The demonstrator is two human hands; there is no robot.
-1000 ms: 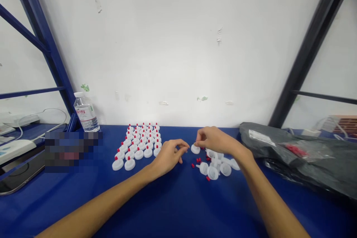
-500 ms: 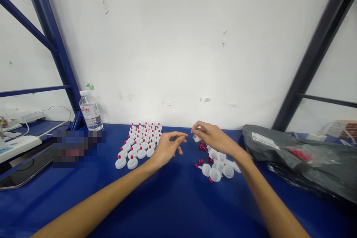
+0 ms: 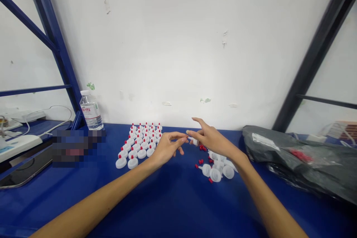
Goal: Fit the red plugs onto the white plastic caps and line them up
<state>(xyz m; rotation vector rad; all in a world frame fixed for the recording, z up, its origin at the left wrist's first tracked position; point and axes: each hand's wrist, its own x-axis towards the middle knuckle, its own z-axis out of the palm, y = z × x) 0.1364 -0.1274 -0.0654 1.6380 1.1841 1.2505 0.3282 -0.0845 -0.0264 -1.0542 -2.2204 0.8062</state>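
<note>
My right hand (image 3: 209, 137) pinches a white plastic nozzle cap (image 3: 193, 141) between thumb and fingers, its index finger raised. The cap lies on its side in the air, its narrow end pointing left at my left fingertips. My left hand (image 3: 167, 147) has thumb and index finger pinched together at that narrow end; what they hold is too small to make out. Under my right hand lies a loose pile of white nozzle caps (image 3: 215, 174) and small red tips (image 3: 200, 161). Left of my left hand, white caps with red tips (image 3: 141, 152) stand upright in rows.
The blue tabletop (image 3: 173, 200) meets a white wall behind. A water bottle (image 3: 91, 111) stands at the back left, near a phone (image 3: 26, 169) and a white power strip (image 3: 21, 147). A dark plastic bag (image 3: 301, 160) lies at the right, beside blue and black frame posts.
My right hand has moved slightly left and turned, bringing the white nozzle cap to my left fingertips. Its index finger has lifted. My left hand stays almost in place.
</note>
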